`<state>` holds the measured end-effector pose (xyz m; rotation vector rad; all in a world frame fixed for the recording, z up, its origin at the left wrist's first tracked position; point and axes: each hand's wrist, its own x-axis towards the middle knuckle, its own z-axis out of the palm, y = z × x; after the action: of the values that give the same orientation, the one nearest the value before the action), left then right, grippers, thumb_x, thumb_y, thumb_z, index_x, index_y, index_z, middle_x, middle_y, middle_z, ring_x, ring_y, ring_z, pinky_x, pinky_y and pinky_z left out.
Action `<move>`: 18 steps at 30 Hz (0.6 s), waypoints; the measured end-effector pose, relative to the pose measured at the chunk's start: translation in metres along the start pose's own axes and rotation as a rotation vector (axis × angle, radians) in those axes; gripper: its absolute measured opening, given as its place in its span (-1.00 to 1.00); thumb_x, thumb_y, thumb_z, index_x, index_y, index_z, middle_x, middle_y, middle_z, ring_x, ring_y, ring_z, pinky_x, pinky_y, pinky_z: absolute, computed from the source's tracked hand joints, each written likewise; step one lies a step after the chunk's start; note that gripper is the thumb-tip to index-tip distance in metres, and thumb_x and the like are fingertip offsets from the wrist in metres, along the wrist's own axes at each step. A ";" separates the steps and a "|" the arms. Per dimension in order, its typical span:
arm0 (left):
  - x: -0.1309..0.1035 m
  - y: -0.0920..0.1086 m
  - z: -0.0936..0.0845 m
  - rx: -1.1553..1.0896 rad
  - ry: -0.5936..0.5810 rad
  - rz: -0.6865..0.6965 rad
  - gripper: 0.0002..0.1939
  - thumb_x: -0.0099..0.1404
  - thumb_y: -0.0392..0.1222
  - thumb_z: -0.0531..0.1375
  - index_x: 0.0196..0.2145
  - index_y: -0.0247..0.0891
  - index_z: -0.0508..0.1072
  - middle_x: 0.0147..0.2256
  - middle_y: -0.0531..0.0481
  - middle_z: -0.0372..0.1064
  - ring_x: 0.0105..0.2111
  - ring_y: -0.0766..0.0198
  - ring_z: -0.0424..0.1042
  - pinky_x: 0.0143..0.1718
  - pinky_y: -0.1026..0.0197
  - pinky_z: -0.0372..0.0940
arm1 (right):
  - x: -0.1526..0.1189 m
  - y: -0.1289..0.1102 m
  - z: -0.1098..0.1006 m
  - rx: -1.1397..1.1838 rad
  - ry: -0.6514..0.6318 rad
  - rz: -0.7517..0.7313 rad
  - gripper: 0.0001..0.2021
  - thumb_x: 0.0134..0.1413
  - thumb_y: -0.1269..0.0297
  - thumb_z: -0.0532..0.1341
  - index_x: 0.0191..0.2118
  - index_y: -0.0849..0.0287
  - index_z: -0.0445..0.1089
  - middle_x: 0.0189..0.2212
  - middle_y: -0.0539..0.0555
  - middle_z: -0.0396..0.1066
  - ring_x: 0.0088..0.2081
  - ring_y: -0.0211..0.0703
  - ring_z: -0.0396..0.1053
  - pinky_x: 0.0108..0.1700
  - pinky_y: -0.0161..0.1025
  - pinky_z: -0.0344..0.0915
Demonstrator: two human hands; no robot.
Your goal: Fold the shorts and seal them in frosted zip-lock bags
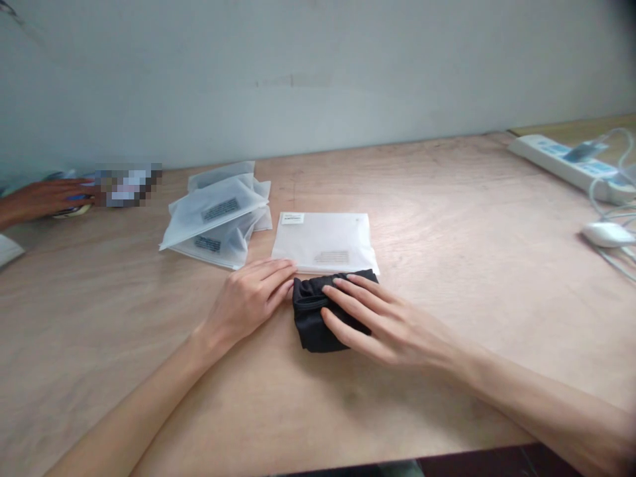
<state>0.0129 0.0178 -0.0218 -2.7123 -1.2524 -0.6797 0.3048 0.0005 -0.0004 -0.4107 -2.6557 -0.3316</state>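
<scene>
A folded black cloth bundle (318,331), with what looks like a zip or seam across it, lies on the wooden table. My right hand (382,321) rests on top of it, fingers spread and outstretched. To its left, my left hand (256,291) lies on its side with the fingers extended. Those fingertips come to the bundle's left edge and the near corner of a frosted plastic bag (322,242). This flat bag has a small white label and printed text, and sits just behind the bundle.
Several more frosted bags (213,212) lie loosely piled at the back left. Another person's hand (64,197) reaches in at far left beside a blurred-out object (126,187). A white power strip (571,165), cables and a white adapter (609,234) occupy the right side. A wall stands behind.
</scene>
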 end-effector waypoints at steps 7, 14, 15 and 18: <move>0.001 0.005 -0.001 -0.162 0.176 0.054 -0.87 0.46 -0.24 0.24 -0.19 -0.22 0.63 -0.19 -0.03 0.64 -0.24 0.27 0.63 -0.11 0.26 0.50 | 0.000 -0.002 -0.004 0.051 -0.014 -0.041 -0.69 0.34 0.49 0.14 0.14 0.35 0.44 0.16 0.39 0.47 0.18 0.16 0.46 0.21 0.10 0.44; 0.000 0.007 -0.007 -0.213 0.193 -0.080 -0.73 0.51 -0.30 0.10 -0.18 -0.27 0.63 -0.15 -0.03 0.65 -0.17 0.27 0.65 -0.06 0.30 0.51 | -0.003 -0.001 0.002 -0.087 -0.032 0.188 -0.56 0.31 0.58 0.11 0.27 0.44 0.34 0.18 0.47 0.42 0.21 0.25 0.43 0.23 0.15 0.43; -0.001 0.007 -0.007 -0.179 0.213 -0.085 -0.73 0.51 -0.30 0.11 -0.19 -0.27 0.63 -0.17 -0.03 0.65 -0.19 0.27 0.65 -0.07 0.31 0.51 | -0.004 0.000 0.003 -0.115 -0.034 0.212 -0.57 0.30 0.59 0.10 0.25 0.48 0.35 0.16 0.49 0.44 0.19 0.26 0.44 0.21 0.13 0.45; -0.001 0.007 -0.005 -0.107 0.259 -0.086 -0.79 0.49 -0.29 0.17 -0.24 -0.27 0.62 -0.23 0.00 0.65 -0.26 0.28 0.65 -0.14 0.33 0.51 | -0.006 0.005 0.003 -0.142 -0.034 0.198 -0.61 0.30 0.60 0.09 0.19 0.53 0.39 0.11 0.48 0.48 0.15 0.26 0.49 0.17 0.10 0.49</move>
<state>0.0157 0.0110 -0.0175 -2.5546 -1.3070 -1.0972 0.3106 0.0044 -0.0053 -0.7237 -2.6043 -0.4547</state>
